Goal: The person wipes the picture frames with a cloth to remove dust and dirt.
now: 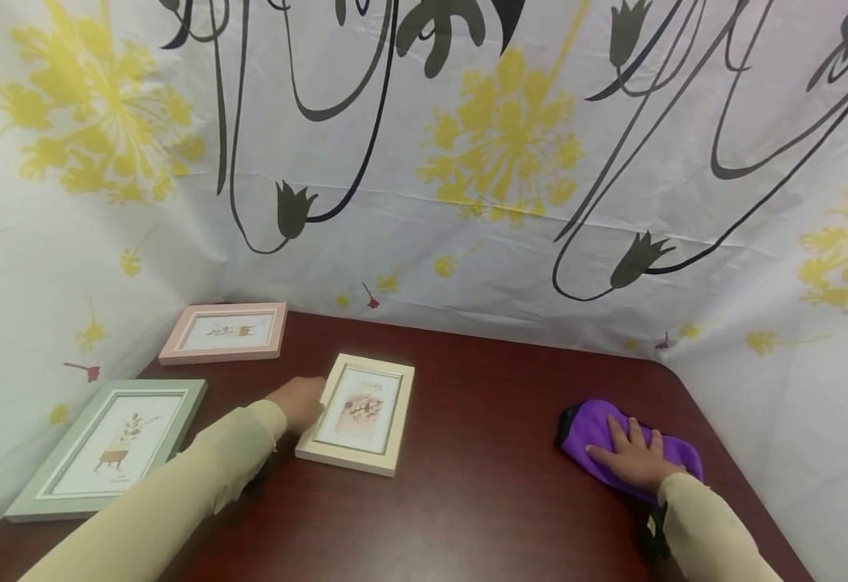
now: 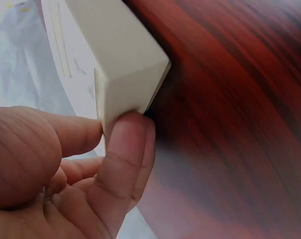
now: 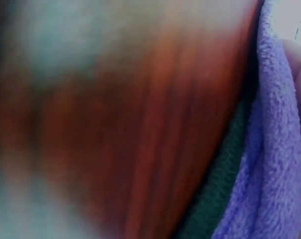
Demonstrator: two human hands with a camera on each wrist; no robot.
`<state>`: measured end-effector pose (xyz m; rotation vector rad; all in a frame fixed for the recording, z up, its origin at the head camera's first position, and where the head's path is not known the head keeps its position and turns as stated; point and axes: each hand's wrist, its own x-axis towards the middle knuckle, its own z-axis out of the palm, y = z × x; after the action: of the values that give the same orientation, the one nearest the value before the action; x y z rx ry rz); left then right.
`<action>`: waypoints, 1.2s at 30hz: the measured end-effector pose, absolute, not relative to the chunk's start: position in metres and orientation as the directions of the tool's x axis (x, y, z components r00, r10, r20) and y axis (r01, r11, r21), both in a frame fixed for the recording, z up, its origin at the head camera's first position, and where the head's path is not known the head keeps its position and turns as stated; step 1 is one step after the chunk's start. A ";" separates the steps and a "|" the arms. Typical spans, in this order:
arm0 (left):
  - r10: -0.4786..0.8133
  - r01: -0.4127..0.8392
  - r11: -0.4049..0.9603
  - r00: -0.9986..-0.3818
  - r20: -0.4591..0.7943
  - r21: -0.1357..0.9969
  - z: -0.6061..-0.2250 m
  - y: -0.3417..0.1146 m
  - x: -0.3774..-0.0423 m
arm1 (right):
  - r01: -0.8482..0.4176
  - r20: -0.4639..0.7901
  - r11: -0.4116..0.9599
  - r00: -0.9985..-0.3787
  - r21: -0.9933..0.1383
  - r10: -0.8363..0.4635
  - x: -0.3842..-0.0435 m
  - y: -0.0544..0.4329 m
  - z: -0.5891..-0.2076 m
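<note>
Lying face up near the middle of the tabletop [image 1: 482, 509]: one cream picture frame [image 1: 358, 414], set at a slight slant. Its left side is gripped by the left hand [image 1: 301, 402]; the edge is pinched between thumb [image 2: 80, 134] and bent fingers [image 2: 125, 149], presumably so that the frame is steadied and its print kept uncovered. Whether that edge is raised from the tabletop cannot be told.

Item two: one fuzzy purple cloth [image 1: 592, 424], dark at one end, laid toward the right side of the tabletop, well apart from the frames. It is covered by the right hand [image 1: 636, 457], palm down, fingers spread and extended; nothing is seen to be clasped. The cloth seems to be rested upon rather than grasped, and to be placed for that arm's easy reach. A dark green layer [image 3: 215, 174] is shown beside the purple pile.

Items three and four: one green picture frame [image 1: 111, 449], at the left edge, and one pink picture frame [image 1: 223, 331], at the far left corner. Both are laid face up, held by neither hand, probably so placed to be out of the way.

Surround: one flower-printed sheet [image 1: 409, 259], hung behind, perhaps as a screen.
</note>
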<state>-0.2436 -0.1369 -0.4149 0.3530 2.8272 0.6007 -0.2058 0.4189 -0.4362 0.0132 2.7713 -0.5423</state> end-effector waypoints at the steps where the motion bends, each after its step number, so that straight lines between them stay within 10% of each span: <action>1: 0.281 0.179 0.879 -0.943 -0.179 0.441 -0.415 -0.133 -0.243 | 0.079 -0.325 0.930 -0.945 -0.358 -0.045 -0.204 0.417 -0.434; 10: 0.383 0.104 0.700 -0.890 -0.249 0.707 -0.420 -0.124 -0.244 | -0.026 -0.273 0.956 -0.956 -0.293 -0.109 -0.206 0.375 -0.436; 36: 0.353 0.061 0.602 -0.915 -0.197 0.796 -0.423 -0.110 -0.216 | -0.311 -0.150 0.870 -0.908 -0.381 -0.391 -0.204 0.281 -0.427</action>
<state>-0.2156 -0.1096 -0.4227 0.3346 2.4976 1.2221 -0.2038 0.2811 -0.4270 -0.5363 2.8204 -0.5204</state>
